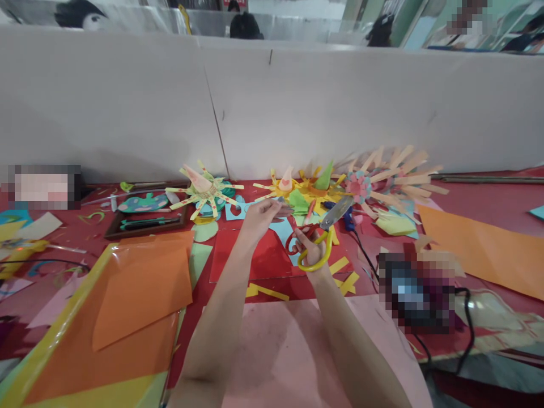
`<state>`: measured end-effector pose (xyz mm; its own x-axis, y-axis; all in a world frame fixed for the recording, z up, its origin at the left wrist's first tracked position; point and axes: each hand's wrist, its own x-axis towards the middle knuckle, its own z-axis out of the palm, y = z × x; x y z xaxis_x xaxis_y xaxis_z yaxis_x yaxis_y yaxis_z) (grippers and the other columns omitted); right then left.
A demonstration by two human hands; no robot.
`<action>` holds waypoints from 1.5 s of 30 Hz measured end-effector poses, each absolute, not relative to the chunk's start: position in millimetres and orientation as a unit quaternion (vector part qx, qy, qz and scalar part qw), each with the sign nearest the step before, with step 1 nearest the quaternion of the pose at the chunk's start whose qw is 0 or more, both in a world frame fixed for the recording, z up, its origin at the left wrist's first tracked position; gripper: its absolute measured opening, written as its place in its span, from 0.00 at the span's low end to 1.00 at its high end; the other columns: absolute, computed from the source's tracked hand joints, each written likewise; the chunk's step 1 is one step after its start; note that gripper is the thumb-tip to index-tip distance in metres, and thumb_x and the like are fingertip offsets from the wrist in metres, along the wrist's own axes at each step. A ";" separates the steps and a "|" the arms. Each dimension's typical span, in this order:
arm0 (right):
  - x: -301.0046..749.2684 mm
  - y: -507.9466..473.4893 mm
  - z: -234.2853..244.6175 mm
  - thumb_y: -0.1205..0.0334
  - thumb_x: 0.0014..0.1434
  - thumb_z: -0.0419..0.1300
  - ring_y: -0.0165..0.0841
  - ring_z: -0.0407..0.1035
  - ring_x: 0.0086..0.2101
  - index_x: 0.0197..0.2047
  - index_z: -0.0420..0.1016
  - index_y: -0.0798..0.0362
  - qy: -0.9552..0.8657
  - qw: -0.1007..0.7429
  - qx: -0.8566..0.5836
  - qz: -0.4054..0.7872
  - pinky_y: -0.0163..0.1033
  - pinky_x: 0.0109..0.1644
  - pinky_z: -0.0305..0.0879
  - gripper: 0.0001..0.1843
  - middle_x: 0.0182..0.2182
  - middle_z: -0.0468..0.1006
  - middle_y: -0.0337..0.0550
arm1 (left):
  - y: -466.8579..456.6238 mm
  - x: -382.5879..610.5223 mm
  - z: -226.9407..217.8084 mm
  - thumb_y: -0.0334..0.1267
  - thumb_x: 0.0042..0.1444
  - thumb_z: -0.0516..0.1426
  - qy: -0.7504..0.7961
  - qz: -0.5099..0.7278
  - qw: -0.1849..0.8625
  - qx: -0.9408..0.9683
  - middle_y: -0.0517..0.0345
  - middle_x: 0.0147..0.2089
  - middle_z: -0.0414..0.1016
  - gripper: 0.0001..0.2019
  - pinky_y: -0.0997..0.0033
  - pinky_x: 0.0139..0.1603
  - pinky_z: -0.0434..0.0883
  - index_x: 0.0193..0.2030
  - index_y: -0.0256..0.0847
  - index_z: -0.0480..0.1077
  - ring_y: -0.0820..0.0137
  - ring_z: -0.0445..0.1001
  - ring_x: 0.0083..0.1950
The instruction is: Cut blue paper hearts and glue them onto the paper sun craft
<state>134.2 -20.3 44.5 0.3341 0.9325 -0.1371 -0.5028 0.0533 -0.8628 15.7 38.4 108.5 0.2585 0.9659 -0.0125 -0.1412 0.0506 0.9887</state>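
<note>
From my end of the feed, the right hand (313, 253) is closed about the handles of the scissors (335, 214), near the middle of the frame and a little right of centre. The yellow loop rings part of that hand, and the red loop sits on its left side. The left hand (260, 218) is left of it at mid-frame, fingers drawn together and bent toward the right; I can't tell whether they pinch a scrap or only each other.

The scissors' long axis runs aslant, handles toward the lower left and blade tips toward the upper right. The blades look nearly together to me, with no paper that I can make out between them.

Around the hands I have light blue paper (236, 211) with rounded cut-outs, a green folded piece (298, 201), a red sheet (267, 255) and loose yellow strips (272, 292). I judge the cutting to be partway along: several shapes are out, yet these bits lie unattached.

Farther up, the pink-coned rayed piece (198, 180), a green cone (324, 177) on yellow paper and a pink-and-blue ring (358, 187) beside long peach strips look largely built. At the lower left an orange sheet (144, 294), and at the right edge another orange piece (488, 243), seem mostly uncut.
</note>
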 end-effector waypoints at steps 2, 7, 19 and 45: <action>134.6 -20.0 43.0 0.55 0.38 0.69 0.19 0.54 0.13 0.26 0.59 0.51 -0.254 0.686 -0.446 0.516 0.29 0.17 0.58 0.21 0.18 0.70 0.29 | 38.9 15.5 107.4 0.52 0.44 0.60 0.401 0.462 0.599 0.517 0.51 0.30 0.79 0.19 0.67 0.36 0.74 0.30 0.36 0.70 0.66 0.78 0.33; 134.6 -20.0 39.1 0.59 0.40 0.68 0.18 0.55 0.14 0.28 0.60 0.51 -0.302 0.696 -0.437 0.484 0.31 0.18 0.60 0.19 0.30 0.78 0.36 | 39.6 13.9 104.4 0.38 0.40 0.63 0.387 0.479 0.570 0.544 0.57 0.30 0.77 0.14 0.70 0.38 0.74 0.36 0.37 0.72 0.71 0.76 0.34; 138.7 -24.0 46.5 0.55 0.47 0.65 0.22 0.58 0.15 0.30 0.62 0.52 -0.333 0.705 -0.483 0.399 0.31 0.21 0.59 0.16 0.17 0.65 0.28 | 32.2 15.2 111.3 0.29 0.44 0.58 0.433 0.341 0.587 0.593 0.60 0.24 0.75 0.04 0.75 0.31 0.69 0.30 0.37 0.70 0.72 0.76 0.29; 123.0 -34.4 43.9 0.38 0.53 0.54 0.26 0.54 0.18 0.36 0.67 0.51 -0.440 0.594 -0.531 0.413 0.33 0.22 0.53 0.23 0.16 0.60 0.30 | 38.2 14.3 113.5 0.48 0.40 0.63 0.427 0.562 0.487 0.514 0.63 0.23 0.71 0.15 0.77 0.24 0.66 0.27 0.39 0.67 0.77 0.68 0.22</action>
